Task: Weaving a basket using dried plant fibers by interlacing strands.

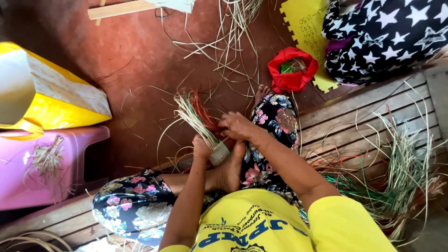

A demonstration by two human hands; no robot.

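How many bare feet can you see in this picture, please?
2: one foot is drawn up under the hands by the woven piece; the other foot's toes peek out on the red floor.

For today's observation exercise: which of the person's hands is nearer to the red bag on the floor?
Right. The right hand grips the strands above the woven piece, on the side towards the red bag. The left hand holds the weaving lower, farther away.

Reddish floor (140, 70) (strewn with loose strips), wooden slatted bench (364, 112), pink plastic stool (51, 168) alongside.
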